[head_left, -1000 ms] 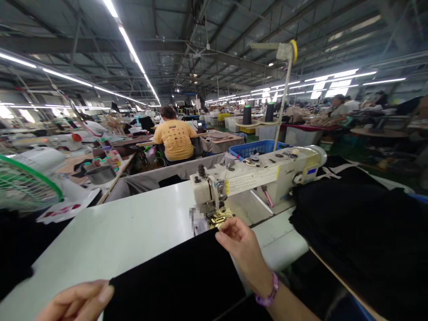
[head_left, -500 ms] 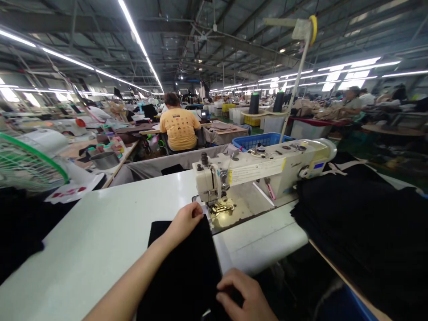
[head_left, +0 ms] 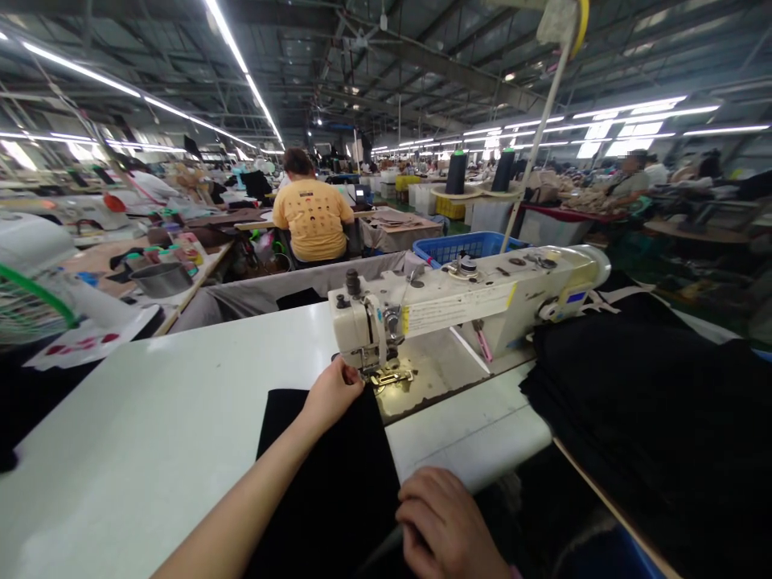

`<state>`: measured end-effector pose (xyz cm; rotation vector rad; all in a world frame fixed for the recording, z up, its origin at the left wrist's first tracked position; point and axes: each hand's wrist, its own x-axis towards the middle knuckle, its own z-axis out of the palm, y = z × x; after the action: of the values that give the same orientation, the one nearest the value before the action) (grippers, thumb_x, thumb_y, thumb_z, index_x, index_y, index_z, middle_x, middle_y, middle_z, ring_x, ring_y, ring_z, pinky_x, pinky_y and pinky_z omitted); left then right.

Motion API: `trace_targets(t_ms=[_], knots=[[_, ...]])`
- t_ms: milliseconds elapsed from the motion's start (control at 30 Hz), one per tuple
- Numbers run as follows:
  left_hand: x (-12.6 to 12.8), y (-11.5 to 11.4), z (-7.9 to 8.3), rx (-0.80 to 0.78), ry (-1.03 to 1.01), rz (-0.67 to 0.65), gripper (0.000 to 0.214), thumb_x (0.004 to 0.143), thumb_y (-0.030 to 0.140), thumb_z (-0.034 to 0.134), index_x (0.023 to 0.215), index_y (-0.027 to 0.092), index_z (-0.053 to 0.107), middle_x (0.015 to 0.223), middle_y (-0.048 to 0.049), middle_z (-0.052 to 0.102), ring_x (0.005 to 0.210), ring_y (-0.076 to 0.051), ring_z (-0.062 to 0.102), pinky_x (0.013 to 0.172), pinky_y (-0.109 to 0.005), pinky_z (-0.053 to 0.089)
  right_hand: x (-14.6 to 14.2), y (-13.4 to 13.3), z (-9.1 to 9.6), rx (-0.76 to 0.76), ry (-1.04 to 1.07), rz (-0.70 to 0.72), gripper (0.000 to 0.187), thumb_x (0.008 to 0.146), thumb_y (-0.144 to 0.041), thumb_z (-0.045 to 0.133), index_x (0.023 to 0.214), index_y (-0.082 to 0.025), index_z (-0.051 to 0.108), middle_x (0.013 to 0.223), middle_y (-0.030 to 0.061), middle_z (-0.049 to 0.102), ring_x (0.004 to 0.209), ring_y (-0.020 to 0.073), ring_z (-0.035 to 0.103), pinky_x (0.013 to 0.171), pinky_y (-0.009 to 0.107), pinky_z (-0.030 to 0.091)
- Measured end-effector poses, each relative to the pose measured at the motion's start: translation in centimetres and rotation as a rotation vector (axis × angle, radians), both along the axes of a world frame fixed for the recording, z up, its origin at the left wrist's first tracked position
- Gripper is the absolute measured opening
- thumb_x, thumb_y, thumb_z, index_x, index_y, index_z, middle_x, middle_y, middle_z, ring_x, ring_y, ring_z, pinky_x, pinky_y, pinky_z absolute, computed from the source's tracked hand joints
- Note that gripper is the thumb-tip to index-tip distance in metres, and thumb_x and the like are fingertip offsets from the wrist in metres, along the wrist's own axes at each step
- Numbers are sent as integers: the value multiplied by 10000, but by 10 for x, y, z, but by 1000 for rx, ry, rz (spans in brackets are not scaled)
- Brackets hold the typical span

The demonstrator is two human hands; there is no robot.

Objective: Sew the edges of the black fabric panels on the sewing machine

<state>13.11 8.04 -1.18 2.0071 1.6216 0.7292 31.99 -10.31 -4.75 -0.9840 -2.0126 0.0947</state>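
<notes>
A black fabric panel [head_left: 338,482] lies on the white sewing table, its far right corner close beside the needle area of a sewing machine [head_left: 458,297]. With thumb and fingertips pinched together, my left hand [head_left: 334,392] grips that corner just left of the presser foot [head_left: 392,378]. My right hand [head_left: 449,523] is at the panel's near right edge, fingers curled round the edge; the thumb is mostly hidden. Part of the panel runs out of view at the bottom.
Dark fabric pieces [head_left: 651,418] are piled to the right of the machine. Pink-handled snips [head_left: 484,342] and a white stick lie under its arm. A blue basket [head_left: 464,245] stands behind. At the left is a fan [head_left: 36,297]; ahead sits a person in a yellow shirt [head_left: 312,217].
The view has shifted slightly right. My left hand keeps its pinch on the corner, by the presser foot. The fingers of my right hand have closed in on the panel's edge.
</notes>
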Motion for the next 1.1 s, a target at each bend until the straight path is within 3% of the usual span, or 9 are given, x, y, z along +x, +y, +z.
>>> trace_targets(t_ms=[233,333,400,467,500,567,667,800,1100], knots=[[0,3,-3,43,46,14,90,772,182,560,801,216,482,702,4,604,610,-171,593,586,-281,448,1,4,4,7,-5,47,303,682,-1,470,892,-198,566,848,50,664,802,195,589,728,333,494],[0,-9,4,142,83,40,146,790,191,596,914,183,518,897,-78,646,861,-253,639,792,-387,512,2,3,4,1,-3,55,278,712,2,467,889,-192,561,849,46,646,820,197,573,745,344,477],[2,-34,12,223,116,52,218,807,219,623,1001,162,542,1063,-139,625,1061,-320,583,950,-505,460,2,3,5,-11,-6,58,263,725,3,467,883,-187,556,852,46,634,833,198,562,762,351,469],[3,-71,18,249,141,-58,169,841,233,619,999,187,581,1079,-117,626,1071,-309,574,964,-508,466,1,2,6,-38,-12,58,254,730,3,467,875,-187,551,853,45,622,840,196,555,780,355,465],[3,-92,19,235,152,-174,79,859,226,607,938,216,605,1002,-71,645,984,-264,607,903,-442,516,1,2,7,-47,-12,56,248,732,3,465,866,-188,547,848,43,616,839,195,550,783,355,463],[1,-131,16,218,194,-492,132,892,145,526,882,236,622,950,-36,663,901,-198,638,801,-323,568,0,2,8,-69,-16,44,234,739,2,462,855,-186,540,849,44,607,845,195,542,794,357,461],[-10,-162,2,484,327,-662,280,869,105,504,1100,197,635,1085,-70,710,1006,-203,669,856,-283,594,-1,4,10,-122,-29,40,215,747,-12,475,859,-182,542,877,46,612,877,200,534,829,369,456],[-25,-151,-11,767,420,-703,393,879,137,452,1241,141,605,1224,-92,696,1141,-225,647,908,-290,594,-2,12,14,-180,-30,55,199,749,-28,501,859,-182,563,905,41,629,925,202,537,889,375,442],[-29,-101,1,712,432,-684,299,955,161,460,1163,166,674,1178,-96,716,1125,-238,664,919,-353,603,-7,54,22,-203,-77,-6,246,760,-51,574,936,-194,670,980,36,638,995,199,524,946,365,415]])
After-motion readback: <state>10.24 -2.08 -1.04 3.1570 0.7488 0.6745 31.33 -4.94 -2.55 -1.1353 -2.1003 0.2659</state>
